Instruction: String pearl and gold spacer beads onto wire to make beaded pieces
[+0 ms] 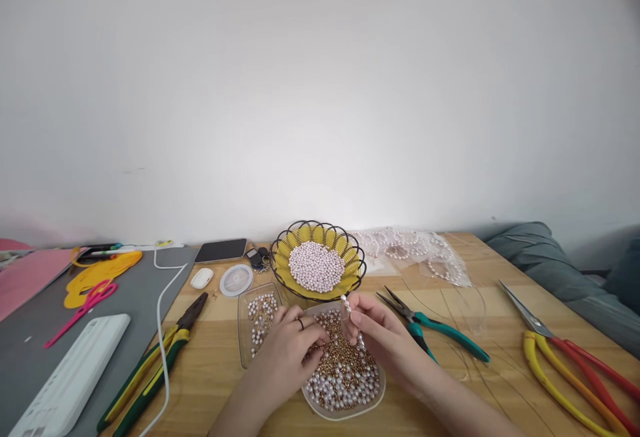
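Observation:
A clear plastic tub point(345, 415) holds pinkish pearl beads and small gold beads point(339, 350). My left hand point(290, 350), with a dark ring on one finger, dips into it from the left. Its thumb and fingers are bent together at the beads, and whatever lies between the tips is hidden. Above the tub's right side, my right hand point(383, 333) pinches a short string of pearl beads point(346, 305) between thumb and fingers. A smaller clear box point(242, 327) with pearl and gold beads stands left of the tub, partly behind my left hand.
Behind the tub stands a yellow basket point(357, 277) of pearl beads. Teal-handled pliers point(440, 327), thin wires, and large scissors point(537, 330) lie right. Left are green-yellow pliers point(150, 370), a white cable point(161, 330), a keyboard point(75, 373), pink scissors point(83, 310) and a phone point(221, 250).

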Demonstrator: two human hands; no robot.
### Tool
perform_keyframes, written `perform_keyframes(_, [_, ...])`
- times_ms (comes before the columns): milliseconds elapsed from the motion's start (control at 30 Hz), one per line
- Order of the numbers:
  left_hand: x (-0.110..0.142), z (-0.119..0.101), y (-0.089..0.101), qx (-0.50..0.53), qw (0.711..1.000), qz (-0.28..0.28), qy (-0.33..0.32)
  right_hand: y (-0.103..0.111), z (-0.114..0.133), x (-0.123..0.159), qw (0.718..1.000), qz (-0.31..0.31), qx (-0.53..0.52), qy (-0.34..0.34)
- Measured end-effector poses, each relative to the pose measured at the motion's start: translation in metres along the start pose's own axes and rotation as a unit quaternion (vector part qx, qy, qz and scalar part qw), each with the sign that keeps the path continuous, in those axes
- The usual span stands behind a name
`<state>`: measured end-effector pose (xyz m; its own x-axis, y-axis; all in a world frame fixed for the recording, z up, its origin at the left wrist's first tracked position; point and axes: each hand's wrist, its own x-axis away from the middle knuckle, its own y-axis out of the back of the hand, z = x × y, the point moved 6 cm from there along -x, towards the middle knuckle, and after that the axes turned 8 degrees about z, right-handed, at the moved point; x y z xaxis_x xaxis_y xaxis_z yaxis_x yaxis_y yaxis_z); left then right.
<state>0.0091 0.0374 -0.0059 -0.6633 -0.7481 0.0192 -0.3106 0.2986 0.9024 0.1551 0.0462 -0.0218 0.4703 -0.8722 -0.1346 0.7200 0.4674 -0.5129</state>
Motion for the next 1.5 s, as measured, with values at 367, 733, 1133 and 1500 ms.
perform_keyframes(367, [-0.002, 0.005, -0.008, 0.007, 1.0, -0.015, -0.008, -0.002, 0.001, 0.0, 1.0, -0.004, 0.004, -0.011])
perform_keyframes(733, [-0.005, 0.009, -0.01, 0.056, 0.998, -0.002, 0.015, -0.003, -0.001, 0.0, 1.0, -0.003, 0.005, -0.019])
perform_keyframes(1133, [0.006, 0.018, 0.015, 0.567, 0.809, -0.153, 0.019, -0.013, -0.003, 0.003, 0.996, 0.055, 0.025, -0.065])
perform_keyframes(1500, [0.01, 0.02, 0.015, 0.68, 0.7, -0.212, 0.05, -0.018, -0.007, 0.008, 0.989, 0.102, 0.049, -0.096])
